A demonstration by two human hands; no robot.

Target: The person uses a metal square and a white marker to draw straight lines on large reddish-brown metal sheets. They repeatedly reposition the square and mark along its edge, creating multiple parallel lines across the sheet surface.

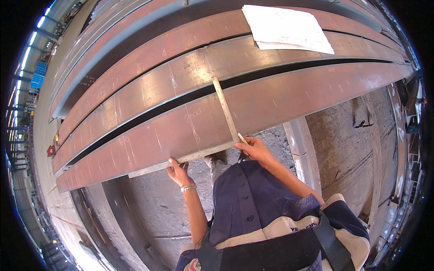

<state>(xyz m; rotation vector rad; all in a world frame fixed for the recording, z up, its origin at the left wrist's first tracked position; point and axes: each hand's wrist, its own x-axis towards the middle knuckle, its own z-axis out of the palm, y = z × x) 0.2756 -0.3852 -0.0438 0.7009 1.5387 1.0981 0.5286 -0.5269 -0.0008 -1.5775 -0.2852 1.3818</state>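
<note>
A steel framing square lies on the nearest reddish-brown steel beam. One arm crosses the beam's face; the longer arm runs along its near edge to the left. My left hand grips that longer arm, thumb on top and fingers curled beneath. Close to the square's corner, my right hand pinches a short white marking stick, apparently chalk, with its tip pointing up toward the beam. Thin white lines and handwritten marks show along the beam on both sides of the square.
More long steel beams lie parallel beyond, with a dark gap behind the nearest one. White paper sheets rest on the far beams at upper right. Below, a light metal support crosses the concrete floor. Blue stacked items stand far left.
</note>
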